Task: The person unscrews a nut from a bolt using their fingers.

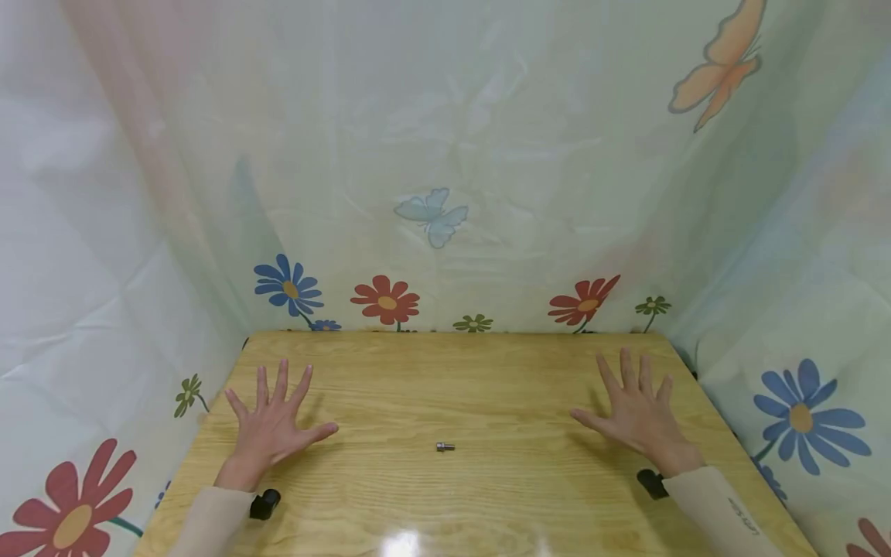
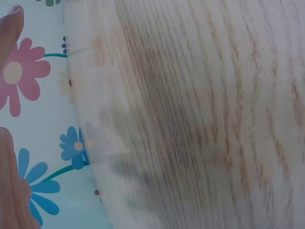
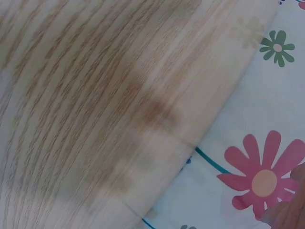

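A small metal bolt (image 1: pixel 445 446) lies on its side on the wooden table, between the two hands, its wider head to the left and its thin shank to the right. My left hand (image 1: pixel 270 429) is spread over the left part of the table, fingers straight and thumb out towards the bolt. On the right, my right hand (image 1: pixel 639 418) has its fingers fanned in the same way, well apart from the bolt. Both hands hold nothing. Only bits of the fingers (image 2: pixel 12 191) show in the left wrist view, and of the fingers (image 3: pixel 288 205) in the right wrist view.
The wooden table (image 1: pixel 445 379) has a light grain and ends at a flowered curtain (image 1: pixel 334 155) behind it. More of the curtain hangs on both sides. Black wrist cameras sit at the left cuff (image 1: pixel 209 518) and the right cuff (image 1: pixel 717 510).
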Demonstrator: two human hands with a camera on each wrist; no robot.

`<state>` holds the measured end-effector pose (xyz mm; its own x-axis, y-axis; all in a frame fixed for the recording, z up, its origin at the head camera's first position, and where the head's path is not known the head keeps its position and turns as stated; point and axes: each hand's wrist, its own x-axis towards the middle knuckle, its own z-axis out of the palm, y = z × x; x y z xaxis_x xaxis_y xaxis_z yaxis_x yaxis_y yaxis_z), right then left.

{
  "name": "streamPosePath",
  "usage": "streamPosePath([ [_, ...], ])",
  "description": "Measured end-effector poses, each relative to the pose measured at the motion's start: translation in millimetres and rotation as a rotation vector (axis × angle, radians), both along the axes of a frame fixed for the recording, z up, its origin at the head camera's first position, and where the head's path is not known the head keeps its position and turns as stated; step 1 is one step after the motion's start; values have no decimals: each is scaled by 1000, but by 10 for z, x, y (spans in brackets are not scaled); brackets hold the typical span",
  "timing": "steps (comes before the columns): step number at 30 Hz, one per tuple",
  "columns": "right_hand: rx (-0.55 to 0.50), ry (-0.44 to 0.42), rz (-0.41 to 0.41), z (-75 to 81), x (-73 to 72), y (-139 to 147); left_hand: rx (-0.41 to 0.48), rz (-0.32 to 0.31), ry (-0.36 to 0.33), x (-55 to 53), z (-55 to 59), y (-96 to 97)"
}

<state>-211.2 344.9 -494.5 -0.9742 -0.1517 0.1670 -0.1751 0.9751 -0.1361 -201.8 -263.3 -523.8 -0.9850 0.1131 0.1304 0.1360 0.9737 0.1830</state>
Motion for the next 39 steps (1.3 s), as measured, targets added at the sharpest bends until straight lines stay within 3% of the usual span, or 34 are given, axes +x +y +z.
streamPosePath([
  [21,-33,-28,15,-99,-34,-150,14,-26,14,-20,-30,208],
  [32,-105,-66,25,-147,-11,-316,101,-7,-20,6,-45,406],
  [39,-139,-53,40,-195,-13,-435,178,3,10,4,-68,517],
])
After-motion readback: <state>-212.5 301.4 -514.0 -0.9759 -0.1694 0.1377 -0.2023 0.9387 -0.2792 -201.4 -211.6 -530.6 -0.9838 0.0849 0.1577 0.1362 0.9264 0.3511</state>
